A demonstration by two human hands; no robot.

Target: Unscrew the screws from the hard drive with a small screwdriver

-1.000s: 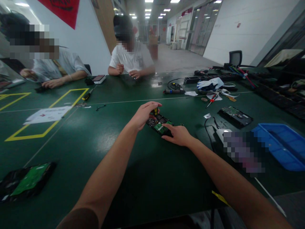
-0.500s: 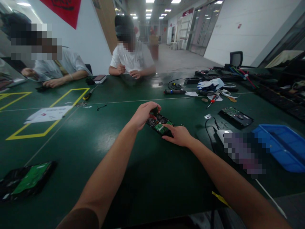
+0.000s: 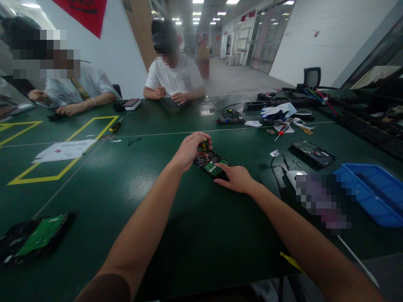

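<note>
A hard drive [image 3: 211,166] lies on the green table in front of me, its green circuit board facing up. My left hand [image 3: 192,150] is closed around a short black-and-yellow screwdriver handle [image 3: 204,145], held upright over the drive's far left end; its tip is hidden behind my fingers. With thumb and fingers, my right hand [image 3: 235,177] grips the drive's near right end, the index finger resting on the circuit board.
Another hard drive [image 3: 311,154] and a blue tray [image 3: 371,172] are to the right; a third drive [image 3: 40,237] is at lower left. A red screwdriver [image 3: 281,133], gloves [image 3: 278,111] and cables lie beyond. Two co-workers [image 3: 176,77] sit across the table.
My left hand has risen slightly and turned, so the yellow on the screwdriver handle now shows. My right hand and the hard drive stay in place.
</note>
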